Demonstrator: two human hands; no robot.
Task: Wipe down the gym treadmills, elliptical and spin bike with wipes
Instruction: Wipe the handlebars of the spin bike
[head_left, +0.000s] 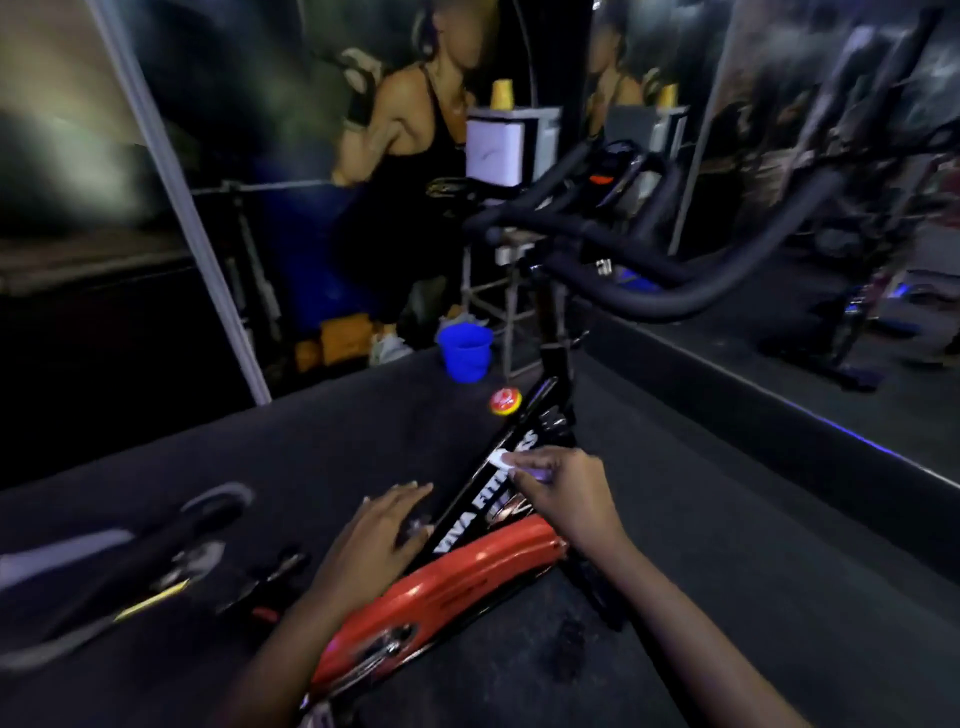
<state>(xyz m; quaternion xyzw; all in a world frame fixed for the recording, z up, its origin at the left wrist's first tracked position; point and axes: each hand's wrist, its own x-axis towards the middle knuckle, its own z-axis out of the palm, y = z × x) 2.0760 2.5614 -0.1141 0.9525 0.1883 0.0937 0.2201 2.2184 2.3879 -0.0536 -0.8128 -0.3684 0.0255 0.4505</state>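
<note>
I am mid-wipe on the spin bike frame (540, 410), my right hand (566, 493) pinching the wipe (500, 460) and my left hand (382, 530) spread flat; the handlebars (649, 301) likely remain.

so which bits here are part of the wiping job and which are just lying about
In the job: wipe, pinched in right hand; spin bike frame under it; left hand, fingers straight, beside the frame.

Lying about: blue bucket on the floor, yellow cup, white box.
</note>
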